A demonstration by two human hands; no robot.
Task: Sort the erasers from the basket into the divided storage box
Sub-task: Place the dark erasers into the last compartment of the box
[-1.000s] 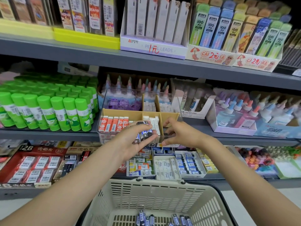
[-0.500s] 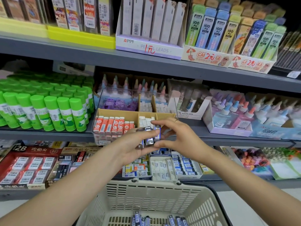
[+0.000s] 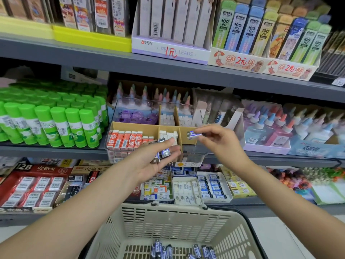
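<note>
Left hand (image 3: 149,163) cupping half-hidden erasers (image 3: 164,151), right hand (image 3: 218,141) pinching one blurred eraser (image 3: 194,134)

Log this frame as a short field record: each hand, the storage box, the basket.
left hand: cradles several blue-sleeved erasers in the palm
right hand: fingers pinch a single eraser over the box's front right compartment
divided storage box: on the middle shelf; front row has orange erasers, then white erasers
basket: beige, more blue-sleeved erasers at the bottom

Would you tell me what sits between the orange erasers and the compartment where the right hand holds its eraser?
In the head view, a narrow compartment of white erasers lies between the orange erasers and the right hand.
</note>
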